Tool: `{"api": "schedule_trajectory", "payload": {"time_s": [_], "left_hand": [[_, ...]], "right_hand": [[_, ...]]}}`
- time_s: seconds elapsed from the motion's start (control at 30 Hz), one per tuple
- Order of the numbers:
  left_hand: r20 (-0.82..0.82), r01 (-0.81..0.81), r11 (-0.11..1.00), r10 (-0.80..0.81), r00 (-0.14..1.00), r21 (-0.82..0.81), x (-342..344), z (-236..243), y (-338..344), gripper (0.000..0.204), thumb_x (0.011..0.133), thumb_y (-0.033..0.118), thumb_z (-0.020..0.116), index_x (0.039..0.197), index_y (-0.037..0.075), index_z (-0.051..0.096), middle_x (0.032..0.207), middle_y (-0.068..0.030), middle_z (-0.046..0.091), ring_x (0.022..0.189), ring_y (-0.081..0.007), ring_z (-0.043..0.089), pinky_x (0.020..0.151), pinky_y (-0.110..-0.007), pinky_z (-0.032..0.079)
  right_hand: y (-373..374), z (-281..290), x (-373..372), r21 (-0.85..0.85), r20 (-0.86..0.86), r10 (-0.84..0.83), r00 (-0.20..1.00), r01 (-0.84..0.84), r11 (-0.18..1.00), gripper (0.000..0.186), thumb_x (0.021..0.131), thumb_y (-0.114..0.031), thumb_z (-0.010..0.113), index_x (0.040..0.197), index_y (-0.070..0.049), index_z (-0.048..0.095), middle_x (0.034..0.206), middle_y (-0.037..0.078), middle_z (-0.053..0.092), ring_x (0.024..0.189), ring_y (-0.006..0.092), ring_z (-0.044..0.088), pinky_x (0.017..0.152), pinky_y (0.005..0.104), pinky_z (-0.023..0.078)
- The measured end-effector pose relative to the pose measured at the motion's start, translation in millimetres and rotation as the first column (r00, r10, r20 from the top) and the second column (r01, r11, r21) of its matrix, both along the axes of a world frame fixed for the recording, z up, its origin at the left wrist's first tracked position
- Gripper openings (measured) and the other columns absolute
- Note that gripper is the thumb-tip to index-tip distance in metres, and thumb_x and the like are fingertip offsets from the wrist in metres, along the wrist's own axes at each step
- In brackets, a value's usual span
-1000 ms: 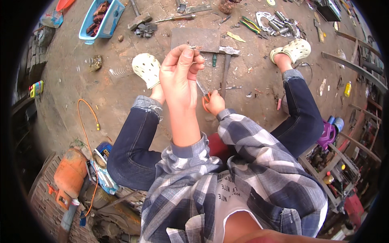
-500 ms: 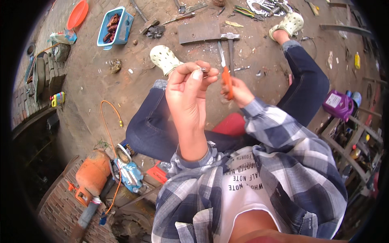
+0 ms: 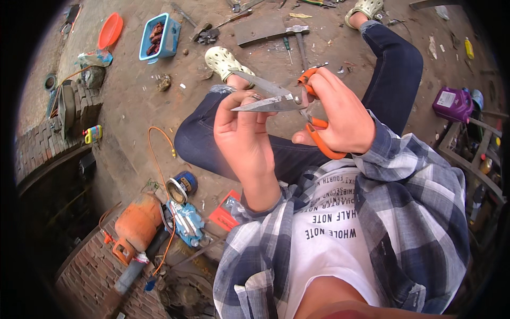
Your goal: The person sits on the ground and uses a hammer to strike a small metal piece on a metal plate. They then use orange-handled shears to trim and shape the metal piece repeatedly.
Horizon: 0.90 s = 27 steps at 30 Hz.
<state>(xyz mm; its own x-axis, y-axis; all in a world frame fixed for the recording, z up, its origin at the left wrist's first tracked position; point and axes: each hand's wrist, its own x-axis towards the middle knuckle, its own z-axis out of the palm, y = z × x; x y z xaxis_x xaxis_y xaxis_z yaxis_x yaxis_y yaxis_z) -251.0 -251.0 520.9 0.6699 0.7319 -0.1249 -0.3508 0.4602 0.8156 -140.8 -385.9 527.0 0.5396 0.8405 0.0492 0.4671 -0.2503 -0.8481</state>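
Observation:
A pair of scissors point(image 3: 273, 103) with orange handles is in my right hand point(image 3: 346, 118), its fingers in the loops. The blades are spread apart and point left, across the fingertips of my left hand point(image 3: 247, 133). My left thumb and fingers are pinched together, palm toward me. A small dark bit shows at those fingertips between the blades, mostly hidden and too small to name. Beyond my hands, a hammer point(image 3: 302, 50) and a thin screwdriver point(image 3: 287, 49) lie on the ground beside a flat metal plate point(image 3: 260, 33).
A blue basket point(image 3: 171, 42) with reddish-brown pieces stands far left, near an orange basin point(image 3: 110, 31). An orange gas cylinder point(image 3: 139, 220) with a hose point(image 3: 159, 159) lies at the lower left. A purple jug point(image 3: 453, 105) stands at the right by a metal frame point(image 3: 473, 169).
My right hand has brought the scissors up and toward me, turned them to point left and spread the blades at my left fingertips. My left hand stays pinched. The view has shifted slightly.

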Motion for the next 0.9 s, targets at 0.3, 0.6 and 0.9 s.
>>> {"api": "schedule_trajectory", "payload": {"time_s": [0.3,0.6,0.9], "left_hand": [[-0.011,-0.060,0.998,0.060,0.998,0.023,5.3,-4.4,-17.5,0.015,0.093,0.014,0.062,0.100,0.001,0.061,0.093,-0.0067,0.066,0.079,-0.0129,0.064,0.069,-0.023,0.053],[-0.007,-0.082,0.996,0.082,0.997,0.038,13.7,-14.4,-19.5,0.015,0.094,0.012,0.060,0.103,0.000,0.061,0.099,-0.0084,0.067,0.085,-0.0136,0.066,0.073,-0.023,0.055],[-0.015,-0.067,0.997,0.068,0.998,0.043,11.2,-19.4,-16.5,0.018,0.092,0.009,0.062,0.104,-0.004,0.058,0.129,-0.0172,0.056,0.100,-0.0170,0.062,0.086,-0.031,0.052]], "right_hand": [[-6.5,-5.7,-0.1,0.053,-0.054,0.009,0.999,-0.006,0.999,0.062,0.060,-0.031,0.086,0.099,0.000,0.050,0.091,0.013,0.047,0.080,0.0334,0.052,0.071,0.0389,0.044],[-7.4,-8.8,6.8,-0.064,-0.009,0.024,1.000,-0.024,0.998,0.068,0.062,-0.042,0.085,0.103,0.001,0.052,0.095,0.013,0.054,0.089,0.0341,0.058,0.072,0.0414,0.049],[-4.0,-10.7,10.0,-0.063,0.037,0.028,0.999,-0.026,0.998,0.069,0.062,-0.044,0.084,0.102,0.001,0.051,0.094,0.014,0.053,0.088,0.0346,0.058,0.071,0.0415,0.049]]}}
